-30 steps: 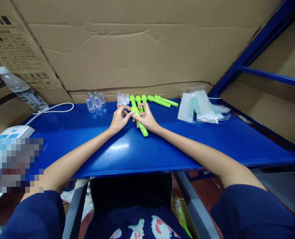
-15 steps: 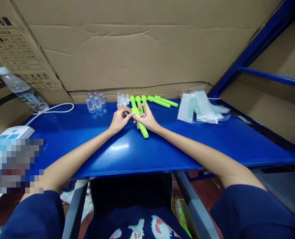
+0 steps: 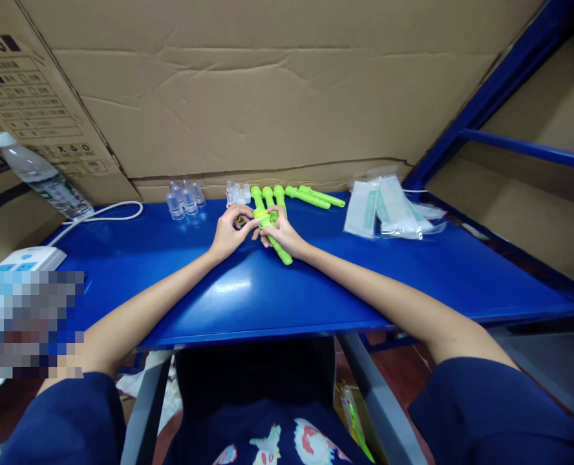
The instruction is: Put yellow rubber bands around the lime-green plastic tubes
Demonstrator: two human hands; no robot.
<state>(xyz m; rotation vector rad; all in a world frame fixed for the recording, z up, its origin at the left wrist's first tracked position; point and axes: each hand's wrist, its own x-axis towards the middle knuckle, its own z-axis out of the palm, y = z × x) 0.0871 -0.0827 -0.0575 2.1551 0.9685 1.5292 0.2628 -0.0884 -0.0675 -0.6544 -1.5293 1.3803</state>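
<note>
Nearest are the lap in dark clothing (image 3: 248, 413) with a pale and red print, and a navy sleeve (image 3: 68, 420) on the left with another (image 3: 490, 413) on the right. Beside the lap, below the table, show grey bars (image 3: 381, 400), a crumpled white bag (image 3: 168, 403) and a bright green item (image 3: 359, 433), its kind hard to tell. Bare forearms lie over the near edge of the blue table (image 3: 233, 303). At the left, a pixelated patch hides what lies there; just past it is a white power strip (image 3: 37, 258) with its cable (image 3: 115, 217).

Farther in, about mid-table, both hands meet on a lime-green tube (image 3: 280, 248) with a yellow ring near its wider end. It slants, narrow end toward the person and to the right. The right hand (image 3: 287, 236) is closed around its body; the left hand (image 3: 231, 232) pinches the ringed end between thumb and fingers. A small yellow-and-dark bit shows in the left hand's curl, too small to identify.

Behind the hands, more green tubes (image 3: 311, 197) lie near the back: three side by side, two slanting off to the right. Left of them are small clear pieces (image 3: 238, 194) with red spots, then larger clear caps (image 3: 185, 200). To the right lie clear-wrapped packets (image 3: 363, 210). A water bottle (image 3: 49, 184) leans at the far left; brown cardboard (image 3: 267, 97) backs everything, with a blue frame (image 3: 510, 81) at the right.
</note>
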